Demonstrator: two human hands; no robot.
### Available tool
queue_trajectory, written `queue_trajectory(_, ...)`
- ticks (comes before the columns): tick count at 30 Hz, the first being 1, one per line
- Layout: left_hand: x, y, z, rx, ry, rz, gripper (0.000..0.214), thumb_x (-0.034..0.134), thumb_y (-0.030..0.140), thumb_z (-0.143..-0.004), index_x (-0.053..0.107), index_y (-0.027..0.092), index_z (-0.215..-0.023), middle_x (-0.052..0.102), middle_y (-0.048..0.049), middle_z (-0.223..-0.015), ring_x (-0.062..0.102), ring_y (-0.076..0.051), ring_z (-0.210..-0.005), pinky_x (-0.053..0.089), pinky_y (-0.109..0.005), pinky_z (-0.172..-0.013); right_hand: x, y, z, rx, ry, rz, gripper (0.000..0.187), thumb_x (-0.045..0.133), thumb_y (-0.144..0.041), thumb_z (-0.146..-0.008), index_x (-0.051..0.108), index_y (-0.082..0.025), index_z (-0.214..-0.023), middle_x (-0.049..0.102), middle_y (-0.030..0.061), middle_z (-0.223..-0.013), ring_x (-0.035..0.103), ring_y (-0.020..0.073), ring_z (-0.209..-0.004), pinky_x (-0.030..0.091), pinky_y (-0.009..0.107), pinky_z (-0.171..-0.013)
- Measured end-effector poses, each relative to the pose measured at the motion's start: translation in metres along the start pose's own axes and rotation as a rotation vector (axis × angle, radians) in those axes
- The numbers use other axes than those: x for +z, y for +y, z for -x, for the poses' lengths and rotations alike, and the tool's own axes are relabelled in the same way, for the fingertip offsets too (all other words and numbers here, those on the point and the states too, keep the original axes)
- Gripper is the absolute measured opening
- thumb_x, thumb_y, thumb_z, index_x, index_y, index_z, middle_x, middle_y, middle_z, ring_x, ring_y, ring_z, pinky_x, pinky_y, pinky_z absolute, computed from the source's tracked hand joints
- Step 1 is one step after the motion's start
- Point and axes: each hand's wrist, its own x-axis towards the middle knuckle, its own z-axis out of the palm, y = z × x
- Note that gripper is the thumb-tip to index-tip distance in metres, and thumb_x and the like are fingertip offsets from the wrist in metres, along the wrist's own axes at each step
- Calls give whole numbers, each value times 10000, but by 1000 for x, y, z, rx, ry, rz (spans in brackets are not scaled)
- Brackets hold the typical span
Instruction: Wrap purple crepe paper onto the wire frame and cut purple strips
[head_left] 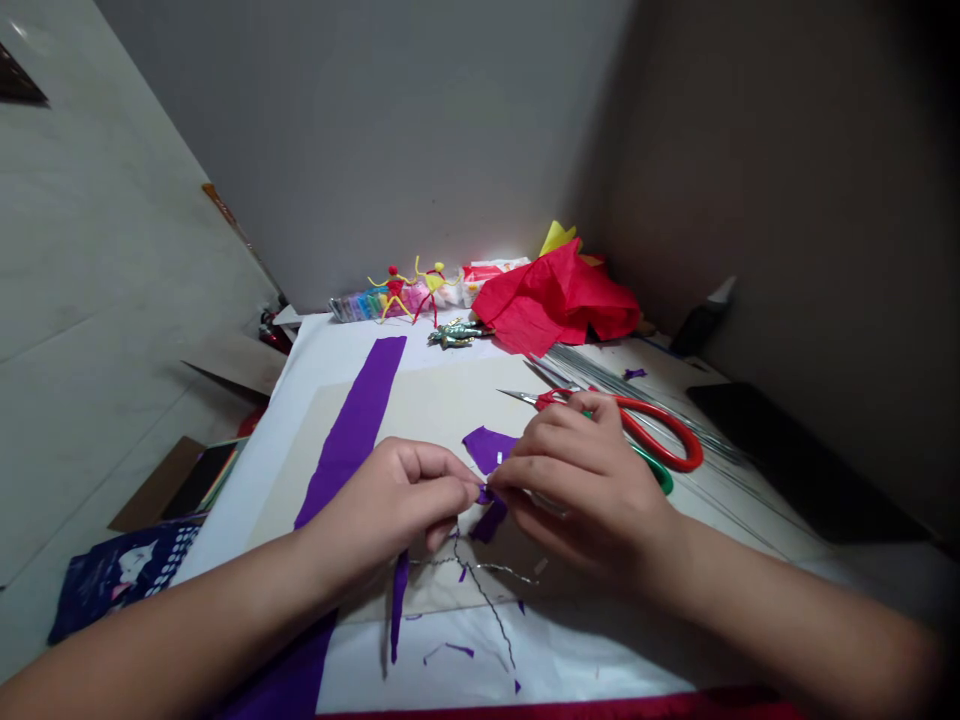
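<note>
Purple paper piece [484,494] is held between both hands, over the middle of the white-covered counter [375,685]. The left hand [420,490] reaches in with thumb and index finger pinched, its grip narrow on the piece; the right hand [581,475], knuckles up and fingers curled, meets it in a narrow grip too. The piece looks small and bunched, just beyond twisted wire [463,566] with spread limbs. Behind, a clear pack [352,306] contains many-coloured pieces.

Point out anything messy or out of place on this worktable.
Small purple scraps lie scattered near the twisted wire, loose and uneven like offcuts. At the back, the red sheet is crumpled in a heap, unlike the flatter purple strip. No spill shows.
</note>
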Motion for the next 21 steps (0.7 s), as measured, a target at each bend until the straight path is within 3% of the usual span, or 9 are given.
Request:
queue_trajectory(16, -1, -1, -2, -60, -36, 70, 72, 620, 191, -682, 647, 126, -664, 437, 71, -361, 308, -28, -348, 203, -160, -375, -5, -1, 4, -244, 37, 257, 92, 562, -125, -815, 628, -162, -867, 672, 3, -773, 565, 153, -728, 287, 424, -766)
queue_trajectory(21, 0, -1, -1, -45, -39, 63, 91, 603, 190, -697, 631, 124, -641, 440, 68, -369, 323, -33, -359, 213, -165, -389, -6, -1, 4, -236, -37, 262, 88, 548, -136, -832, 614, -174, -876, 666, 2, -750, 566, 154, -725, 291, 420, -777)
